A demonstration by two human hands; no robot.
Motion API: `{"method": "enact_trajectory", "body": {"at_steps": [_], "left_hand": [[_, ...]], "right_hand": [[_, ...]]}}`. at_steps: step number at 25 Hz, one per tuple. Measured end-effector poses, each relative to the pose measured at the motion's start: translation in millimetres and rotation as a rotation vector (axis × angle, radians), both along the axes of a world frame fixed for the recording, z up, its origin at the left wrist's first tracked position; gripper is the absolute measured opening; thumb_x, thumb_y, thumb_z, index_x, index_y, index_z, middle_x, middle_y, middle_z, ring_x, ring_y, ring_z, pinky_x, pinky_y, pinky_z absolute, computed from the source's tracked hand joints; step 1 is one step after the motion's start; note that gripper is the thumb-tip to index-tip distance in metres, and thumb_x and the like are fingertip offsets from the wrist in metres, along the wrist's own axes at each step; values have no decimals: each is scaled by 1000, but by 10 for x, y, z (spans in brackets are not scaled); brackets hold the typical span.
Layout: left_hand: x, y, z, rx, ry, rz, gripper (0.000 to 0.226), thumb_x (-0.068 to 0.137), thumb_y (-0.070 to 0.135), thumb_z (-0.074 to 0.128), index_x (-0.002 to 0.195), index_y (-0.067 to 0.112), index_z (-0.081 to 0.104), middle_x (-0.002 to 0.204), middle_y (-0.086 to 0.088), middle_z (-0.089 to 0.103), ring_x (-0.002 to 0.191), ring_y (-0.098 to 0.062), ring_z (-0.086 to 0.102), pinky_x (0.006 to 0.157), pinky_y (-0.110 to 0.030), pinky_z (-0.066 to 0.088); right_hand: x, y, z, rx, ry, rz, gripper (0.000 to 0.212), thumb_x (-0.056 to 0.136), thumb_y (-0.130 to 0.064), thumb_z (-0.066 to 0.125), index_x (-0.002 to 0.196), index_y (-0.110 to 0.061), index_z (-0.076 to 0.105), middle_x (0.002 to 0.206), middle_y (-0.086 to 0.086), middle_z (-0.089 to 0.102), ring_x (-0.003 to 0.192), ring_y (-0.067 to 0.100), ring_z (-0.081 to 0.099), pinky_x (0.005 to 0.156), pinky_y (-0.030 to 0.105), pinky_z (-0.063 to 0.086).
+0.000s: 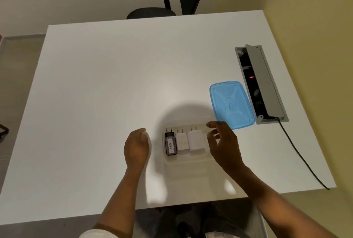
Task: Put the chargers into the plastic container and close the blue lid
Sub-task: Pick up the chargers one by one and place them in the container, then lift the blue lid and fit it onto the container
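Hands (136, 145) flanking container (188, 158) (right (222, 143) half-curled)

Three chargers (182, 141) — one black, two white — lie side by side in the clear container (188, 158); blue lid (231, 105) flat beside it
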State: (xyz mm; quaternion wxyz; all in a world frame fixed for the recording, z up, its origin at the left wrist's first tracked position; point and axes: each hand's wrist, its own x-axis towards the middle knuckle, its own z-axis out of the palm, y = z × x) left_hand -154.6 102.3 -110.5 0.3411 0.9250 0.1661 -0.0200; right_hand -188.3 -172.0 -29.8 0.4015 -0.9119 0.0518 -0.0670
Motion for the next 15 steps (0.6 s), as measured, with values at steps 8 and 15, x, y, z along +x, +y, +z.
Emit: {"method": "enact_trajectory", "body": {"at_steps": [8,15], "left_hand": [[677,-665,726,-182,-95,-16,25,93,11,47,91,15,71,93,4,74,82,-13,65,71,-15,44],[1299,-1600,946,-187,89,-282,23,93,19,50,91,18,73,95,7,72,88,-16,66,82,-29,51]], "right_hand": [[231,-838,94,163,28,-235,20,88,-4,59,106,-13,61,103,-2,64,83,10,61,73,18,50],[229,-1489,-211,244,251,-345,18,88,-4,60,103,-12,63,100,-1,65,91,17,61,77,27,45]]}}
